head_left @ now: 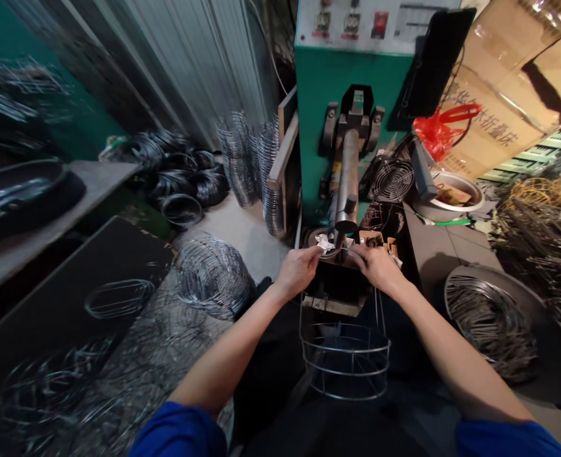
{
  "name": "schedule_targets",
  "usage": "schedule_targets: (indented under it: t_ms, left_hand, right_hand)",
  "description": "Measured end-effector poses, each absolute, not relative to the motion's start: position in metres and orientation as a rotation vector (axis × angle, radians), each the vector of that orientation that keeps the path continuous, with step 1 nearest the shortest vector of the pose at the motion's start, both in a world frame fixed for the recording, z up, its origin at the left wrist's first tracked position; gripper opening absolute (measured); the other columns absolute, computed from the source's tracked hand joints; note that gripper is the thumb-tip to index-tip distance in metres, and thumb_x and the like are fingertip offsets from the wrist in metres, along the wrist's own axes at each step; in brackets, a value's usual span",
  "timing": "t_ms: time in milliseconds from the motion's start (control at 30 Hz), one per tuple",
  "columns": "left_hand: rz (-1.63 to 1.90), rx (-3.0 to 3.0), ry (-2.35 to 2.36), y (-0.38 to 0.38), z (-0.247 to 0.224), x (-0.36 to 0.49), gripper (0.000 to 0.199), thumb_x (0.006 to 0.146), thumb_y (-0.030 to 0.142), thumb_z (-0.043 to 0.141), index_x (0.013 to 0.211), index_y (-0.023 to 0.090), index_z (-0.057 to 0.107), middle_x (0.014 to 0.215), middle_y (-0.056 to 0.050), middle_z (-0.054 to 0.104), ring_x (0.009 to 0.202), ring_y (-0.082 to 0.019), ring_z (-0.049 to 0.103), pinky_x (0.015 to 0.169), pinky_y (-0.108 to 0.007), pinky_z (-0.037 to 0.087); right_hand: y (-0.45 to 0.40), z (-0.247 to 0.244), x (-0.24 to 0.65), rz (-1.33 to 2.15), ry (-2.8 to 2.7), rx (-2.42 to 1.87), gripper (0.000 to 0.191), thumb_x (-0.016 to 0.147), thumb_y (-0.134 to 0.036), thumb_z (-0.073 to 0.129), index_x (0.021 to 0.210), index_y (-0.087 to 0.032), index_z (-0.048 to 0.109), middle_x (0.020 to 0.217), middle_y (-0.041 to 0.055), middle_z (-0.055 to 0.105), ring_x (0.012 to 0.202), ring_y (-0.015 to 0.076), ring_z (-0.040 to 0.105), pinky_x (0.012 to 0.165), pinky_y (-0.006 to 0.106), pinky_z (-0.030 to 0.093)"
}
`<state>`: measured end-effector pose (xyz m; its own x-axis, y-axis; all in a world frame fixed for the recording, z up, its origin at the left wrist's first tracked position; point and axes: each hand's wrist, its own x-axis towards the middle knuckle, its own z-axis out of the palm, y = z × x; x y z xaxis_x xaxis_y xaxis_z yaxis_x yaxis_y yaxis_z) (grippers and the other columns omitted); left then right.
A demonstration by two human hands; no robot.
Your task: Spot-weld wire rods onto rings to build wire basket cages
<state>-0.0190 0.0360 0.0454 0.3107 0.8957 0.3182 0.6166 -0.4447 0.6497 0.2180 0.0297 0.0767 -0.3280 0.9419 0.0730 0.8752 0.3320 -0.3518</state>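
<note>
A green machine (316, 139) with a thick metal arm (349, 184) stands in front of me. My left hand (299, 271) is closed on one side of a thin wire piece under the arm's tip. On the other side of that tip, my right hand (380, 268) pinches the wire too. Below my hands, a wire basket (344, 362) with several oval rings hangs near my lap. Its upper wires run up toward my hands; how they join the held piece is hard to see.
Wire coils (214, 276) and loose wires cover the floor at the left. Stacked wire rings (237, 158) stand beside the machine. At right are a basin of metal rods (490, 317), a white bowl (475, 197) and a cardboard box (490, 82).
</note>
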Motion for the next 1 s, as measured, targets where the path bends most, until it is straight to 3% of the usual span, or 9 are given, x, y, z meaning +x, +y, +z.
schedule_targets:
  t_ms: [200,433,633,867,1000]
  left_hand:
    - [0.871,2.182,1.387,0.036,0.052,-0.018,0.022,0.096,0.018,0.053,0.098,0.016,0.075,0.065,-0.002,0.066,0.054,-0.012,0.053,0.056,-0.023,0.034]
    - [0.858,2.163,1.388,0.035,0.055,-0.018,0.021,0.096,0.019,0.053,0.098,0.016,0.074,0.065,-0.002,0.065,0.053,-0.013,0.052,0.057,-0.023,0.034]
    - [0.847,2.152,1.375,0.033,0.052,-0.019,0.023,0.096,0.018,0.051,0.098,0.017,0.074,0.066,-0.002,0.064,0.055,-0.014,0.053,0.058,-0.024,0.035]
    - [0.921,2.087,1.354,0.031,0.055,-0.016,0.021,0.094,0.017,0.053,0.096,0.017,0.074,0.067,-0.002,0.064,0.056,-0.014,0.052,0.059,-0.025,0.035]
    - [1.027,1.799,1.254,0.014,0.051,-0.030,0.023,0.092,0.035,0.062,0.102,0.017,0.073,0.069,-0.001,0.062,0.060,-0.014,0.055,0.061,-0.025,0.039]
  right_hand:
    - [0.030,0.083,0.216,0.348,-2.358,-1.717,0.031,0.102,-0.035,0.045,0.109,-0.023,0.073,0.084,0.0080,0.075,0.074,0.0230,0.069,0.064,0.028,0.039]
    - [0.032,0.078,0.221,0.382,-2.332,-1.593,0.027,0.101,-0.032,0.048,0.104,-0.024,0.074,0.090,0.0079,0.076,0.078,0.0212,0.069,0.068,0.026,0.042]
    - [0.032,0.071,0.223,0.404,-2.285,-1.560,0.032,0.102,-0.037,0.046,0.102,-0.022,0.074,0.082,0.0079,0.075,0.074,0.0228,0.070,0.065,0.028,0.042]
    - [0.026,0.075,0.225,0.683,-2.086,-1.558,0.033,0.096,-0.043,0.054,0.097,-0.019,0.076,0.081,0.0040,0.073,0.075,0.0199,0.068,0.069,0.027,0.046]
    - [-0.009,0.084,0.234,0.789,-1.876,-1.545,0.040,0.092,-0.049,0.059,0.085,-0.014,0.075,0.069,0.0014,0.068,0.062,0.0161,0.060,0.059,0.025,0.044]
